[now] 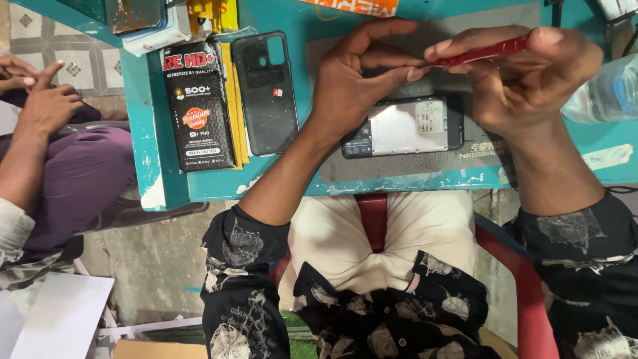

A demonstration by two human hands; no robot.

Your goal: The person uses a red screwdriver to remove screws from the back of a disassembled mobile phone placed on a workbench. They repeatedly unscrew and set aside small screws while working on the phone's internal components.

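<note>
An opened smartphone [405,126] lies face down on a grey work mat [399,169], its metal inner plate and circuit parts exposed. My right hand [531,80] grips a red screwdriver [482,51] above the phone. My left hand [355,76] hovers over the phone's left end, and its thumb and forefinger pinch at the screwdriver's tip. Whether a screw sits between those fingertips is too small to tell. The phone's removed black back cover [268,93] rests on the teal table [173,179] left of my left hand.
A black printed carton [197,106] lies beside the back cover over yellow packets. A clear plastic bottle [608,93] stands at the right edge. Another person in purple sits at left, a hand [43,103] raised. My red chair [525,286] shows below.
</note>
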